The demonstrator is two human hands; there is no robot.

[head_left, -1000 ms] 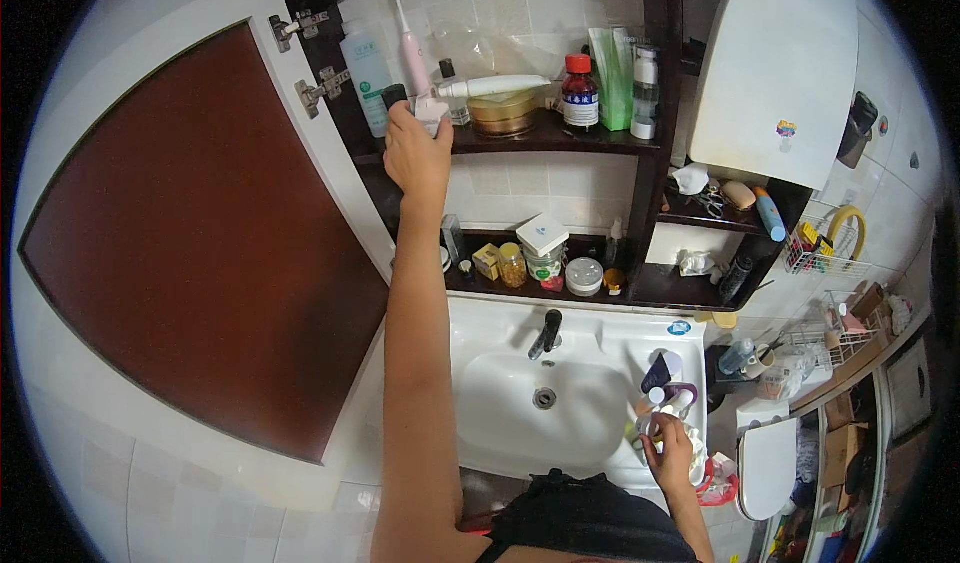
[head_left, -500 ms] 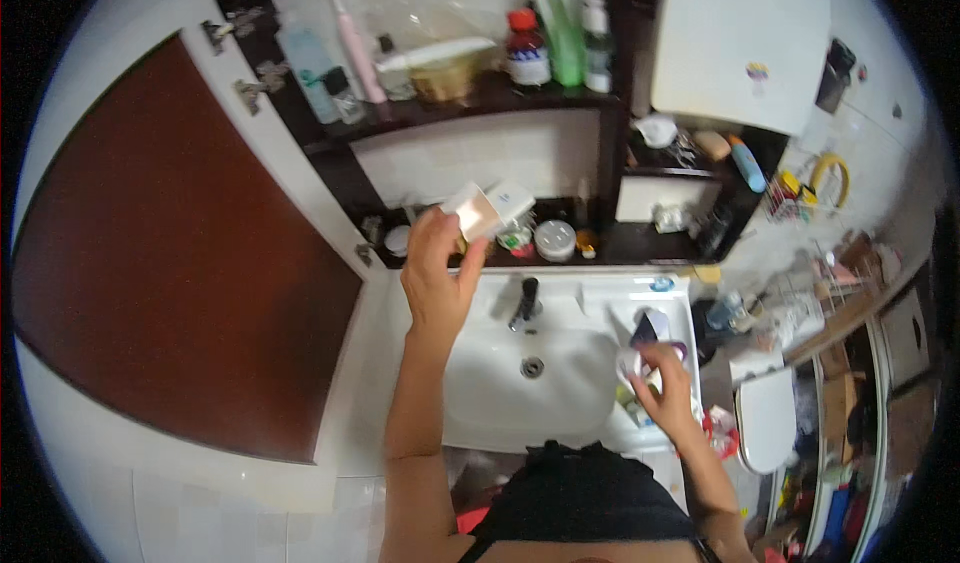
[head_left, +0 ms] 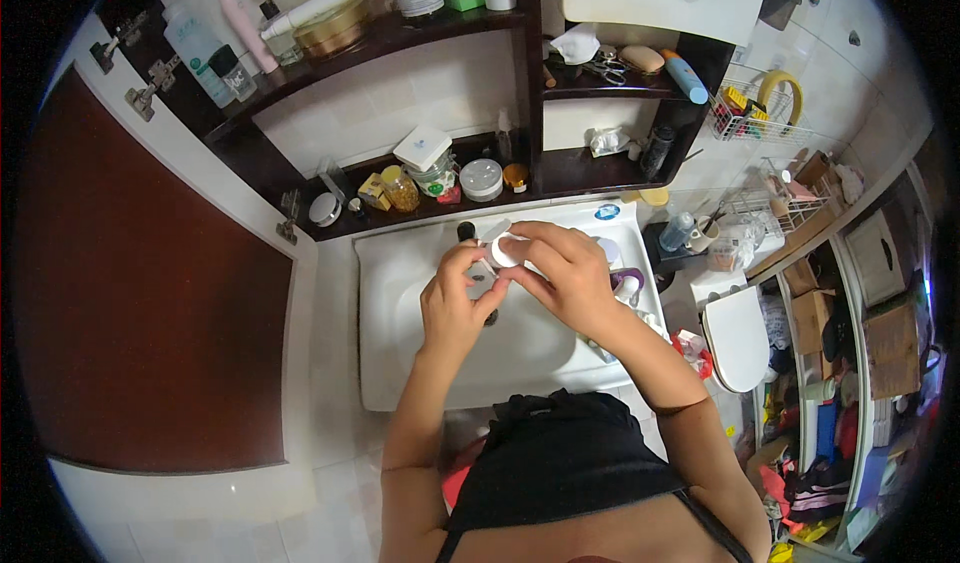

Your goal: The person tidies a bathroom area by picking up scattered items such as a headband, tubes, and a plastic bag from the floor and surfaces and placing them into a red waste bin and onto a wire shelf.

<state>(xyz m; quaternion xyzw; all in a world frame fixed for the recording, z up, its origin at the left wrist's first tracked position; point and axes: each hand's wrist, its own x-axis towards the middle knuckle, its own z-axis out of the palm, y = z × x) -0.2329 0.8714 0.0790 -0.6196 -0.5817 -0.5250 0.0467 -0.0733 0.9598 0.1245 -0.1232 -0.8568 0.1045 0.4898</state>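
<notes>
Left hand (head_left: 455,303): fingers pinched on the small white jar (head_left: 505,251), holding it from the left side.
Right hand (head_left: 560,273): fingers curled over the jar's top and right side, pressed on it.
Jar: up in the air between both hands, above the white sink (head_left: 400,363).
Tap (head_left: 466,231): black, just behind the hands.
Shelf (head_left: 560,178): dark, behind the sink, with small pots and bottles.

White little container (head_left: 506,251) over a white sink (head_left: 400,363), dark brown shelves (head_left: 560,168) behind (yellow jar (head_left: 401,189) there), reddish-brown cabinet door (head_left: 150,313) alongside.
</notes>
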